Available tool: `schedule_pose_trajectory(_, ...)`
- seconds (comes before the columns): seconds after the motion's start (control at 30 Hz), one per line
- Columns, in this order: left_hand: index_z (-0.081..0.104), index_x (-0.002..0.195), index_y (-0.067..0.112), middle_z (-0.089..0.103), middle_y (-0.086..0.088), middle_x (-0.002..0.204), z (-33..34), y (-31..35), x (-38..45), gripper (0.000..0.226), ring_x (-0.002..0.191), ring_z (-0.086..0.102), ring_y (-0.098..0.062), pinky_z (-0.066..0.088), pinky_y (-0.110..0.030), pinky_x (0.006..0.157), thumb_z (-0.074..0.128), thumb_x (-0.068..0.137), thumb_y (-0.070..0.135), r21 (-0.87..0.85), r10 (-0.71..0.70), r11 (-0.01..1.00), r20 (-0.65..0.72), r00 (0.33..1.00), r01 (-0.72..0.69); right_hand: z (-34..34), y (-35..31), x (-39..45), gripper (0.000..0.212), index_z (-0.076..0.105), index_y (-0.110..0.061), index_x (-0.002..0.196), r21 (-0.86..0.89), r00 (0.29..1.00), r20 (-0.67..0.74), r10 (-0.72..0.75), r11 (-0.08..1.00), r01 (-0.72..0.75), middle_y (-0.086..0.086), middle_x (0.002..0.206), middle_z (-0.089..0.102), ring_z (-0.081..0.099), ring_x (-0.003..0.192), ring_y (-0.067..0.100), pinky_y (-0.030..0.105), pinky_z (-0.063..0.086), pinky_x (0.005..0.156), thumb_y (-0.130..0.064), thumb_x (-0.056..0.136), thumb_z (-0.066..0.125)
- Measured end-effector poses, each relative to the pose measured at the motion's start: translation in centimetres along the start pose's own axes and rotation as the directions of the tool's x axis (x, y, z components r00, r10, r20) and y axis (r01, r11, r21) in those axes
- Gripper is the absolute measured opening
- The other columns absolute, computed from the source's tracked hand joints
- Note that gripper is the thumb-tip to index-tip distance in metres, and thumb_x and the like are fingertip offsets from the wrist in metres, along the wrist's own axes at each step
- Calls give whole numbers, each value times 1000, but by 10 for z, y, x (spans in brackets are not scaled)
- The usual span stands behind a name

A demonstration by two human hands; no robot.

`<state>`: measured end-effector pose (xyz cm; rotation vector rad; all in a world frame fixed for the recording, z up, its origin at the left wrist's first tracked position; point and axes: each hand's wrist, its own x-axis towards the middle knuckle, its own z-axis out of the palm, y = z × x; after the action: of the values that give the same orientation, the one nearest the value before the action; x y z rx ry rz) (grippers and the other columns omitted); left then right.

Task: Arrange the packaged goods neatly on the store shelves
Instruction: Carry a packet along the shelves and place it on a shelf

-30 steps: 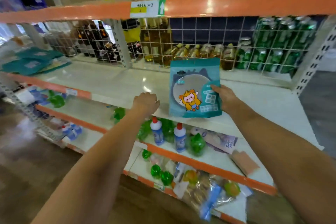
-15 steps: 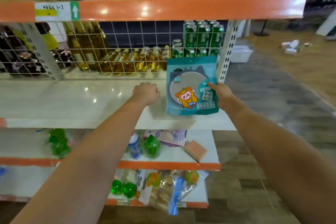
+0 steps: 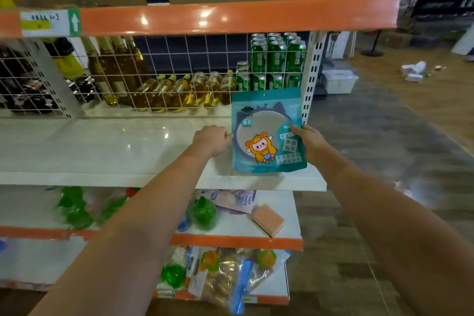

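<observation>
A teal packet (image 3: 266,133) with a round grey window and a yellow cartoon figure stands upright at the right end of the white middle shelf (image 3: 102,151). My right hand (image 3: 307,143) grips its right edge, thumb on the front. Curled into a fist, my left hand (image 3: 213,140) sits on the shelf right against the packet's left edge. I cannot see any of the packet inside that fist.
Behind a wire grid (image 3: 179,72) stand yellow bottles (image 3: 179,92) and green cans (image 3: 277,59). The shelf below holds green bottles (image 3: 205,213), a purple packet (image 3: 236,202) and an orange sponge (image 3: 268,219). Bagged goods (image 3: 225,279) fill the bottom shelf. Open floor lies to the right.
The view has swung right toward the shelf's end. The packet has come down lower over the shelf's right end, and my left fist has closed in on its left edge.
</observation>
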<state>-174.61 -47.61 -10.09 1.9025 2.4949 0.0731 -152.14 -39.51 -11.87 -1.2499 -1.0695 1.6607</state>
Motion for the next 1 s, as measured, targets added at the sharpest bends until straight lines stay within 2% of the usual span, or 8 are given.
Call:
schedule_pose_trajectory(0.17, 58, 112, 10, 61, -11, 110, -6, 1, 5, 45, 99, 56, -28, 46, -36, 82, 28, 101, 42, -45, -6, 999, 9, 1000, 6, 2, -3, 2, 6, 56, -10, 93, 21, 1000, 6, 1, 1000, -1, 8, 87, 63, 63, 76, 22, 39, 55, 76, -16, 94, 56)
schedule_pose_trajectory(0.3, 58, 109, 8, 60, -12, 112, -20, 1, 13, 43, 98, 54, -28, 40, -33, 79, 31, 102, 41, -310, -29, 950, 28, 999, 36, 13, -11, 0, 7, 55, -10, 93, 68, 1000, 23, -11, 998, 10, 7, 85, 63, 63, 74, 20, 37, 55, 72, -16, 95, 54)
schedule_pose_trajectory(0.4, 56, 121, 7, 59, -12, 117, -28, 4, 19, 38, 105, 55, -27, 42, -35, 84, 38, 101, 35, -610, -83, 781, 115, 990, 137, 22, -17, -2, 6, 53, -10, 91, 137, 999, 46, -23, 990, 16, 6, 84, 62, 62, 73, 20, 37, 54, 69, -15, 95, 53)
schedule_pose_trajectory(0.47, 54, 122, 4, 59, -14, 120, -31, 5, 23, 32, 103, 56, -27, 46, -36, 83, 45, 100, 25, -804, -128, 546, 199, 972, 236, 26, -19, -3, 6, 53, -10, 91, 161, 998, 52, -24, 987, 15, 6, 84, 62, 62, 74, 20, 37, 54, 72, -14, 95, 53)
schedule_pose_trajectory(0.6, 54, 121, 2, 62, -15, 118, -30, 1, 25, 28, 101, 59, -27, 50, -36, 81, 51, 97, 15, -914, -120, 219, 322, 939, 342, 29, -17, 1, 5, 53, -10, 92, 151, 999, 45, -6, 989, 0, 6, 85, 62, 62, 76, 20, 39, 53, 78, -14, 95, 53)
schedule_pose_trajectory(0.8, 53, 123, 3, 59, -4, 83, -18, 4, 26, 27, 74, 57, -18, 49, -36, 81, 51, 97, 9, -918, -94, 49, 388, 917, 393, 22, -12, 5, 10, 53, -5, 99, -18, 1000, -9, -22, 1000, 21, 8, 88, 60, 60, 76, 19, 33, 52, 71, -14, 95, 53)
schedule_pose_trajectory(0.9, 51, 126, 1, 64, -10, 97, -10, 6, 26, 30, 80, 60, -22, 49, -36, 78, 50, 97, 9, -920, -79, 12, 390, 917, 392, 13, -10, 2, 25, 50, -1, 118, -125, 999, -11, -36, 992, 35, 7, 90, 59, 59, 79, 20, 32, 51, 70, -15, 98, 48)
schedule_pose_trajectory(1.0, 51, 125, -1, 59, -18, 125, -4, 10, 26, 29, 108, 59, -31, 47, -37, 84, 49, 97, 8, -918, -92, -25, 397, 913, 396, 1, -10, 0, 29, 48, 1, 123, -174, 998, -67, -22, 985, 10, 9, 94, 61, 61, 88, 24, 35, 52, 76, -14, 99, 48)
